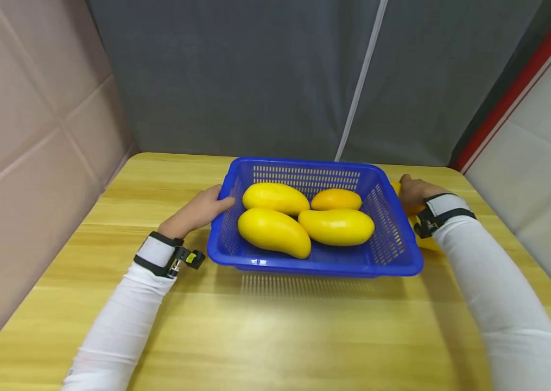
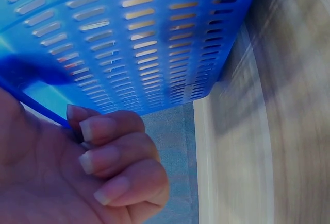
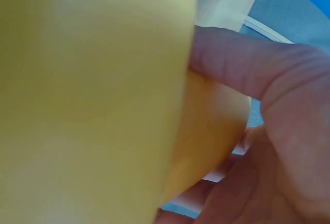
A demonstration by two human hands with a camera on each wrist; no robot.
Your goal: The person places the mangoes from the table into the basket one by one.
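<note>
At the left, a pale padded wall (image 1: 26,125) flanks the counter (image 1: 304,336). Your left hand (image 1: 197,209) grips the left rim of the blue slotted basket (image 1: 314,269), thumb on top and fingers (image 2: 126,154) curled beneath. The basket sits mid-counter, its slotted shadow falling in front. In its left half you have two yellow mangoes, the far one (image 1: 275,198) just behind the near one (image 1: 275,232); in its right half, a smaller orange mango (image 1: 336,199) lies behind another yellow mango (image 1: 336,227). Just beyond the basket's right side, your right hand (image 1: 417,194) holds a second orange mango (image 3: 211,131), with a loose yellow mango (image 3: 93,100) close beside it.
</note>
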